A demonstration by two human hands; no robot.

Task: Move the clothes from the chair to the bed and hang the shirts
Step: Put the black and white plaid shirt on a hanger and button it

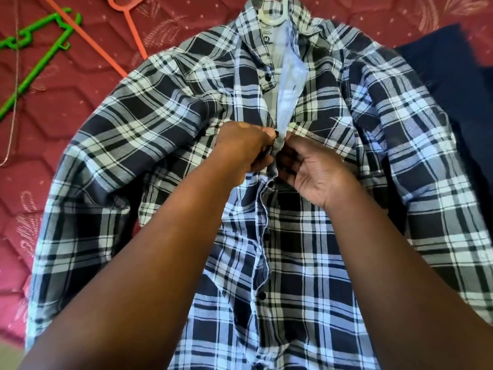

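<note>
A black, white and blue plaid shirt (165, 124) lies spread face up on the red quilted bed (66, 84). A white hanger (274, 18) sits inside its collar, with only the neck part showing. My left hand (240, 148) pinches the left front placket at chest height, beside a black button. My right hand (317, 172) grips the opposite placket edge, and the two hands almost touch. Below them the front is buttoned; above, it gapes open toward the collar.
A green hanger (40, 62) and an orange hanger (128, 25) lie on the bed at the upper left. A thin string (14, 102) runs down the left side. A dark navy garment (453, 84) lies to the right, partly under the shirt's sleeve.
</note>
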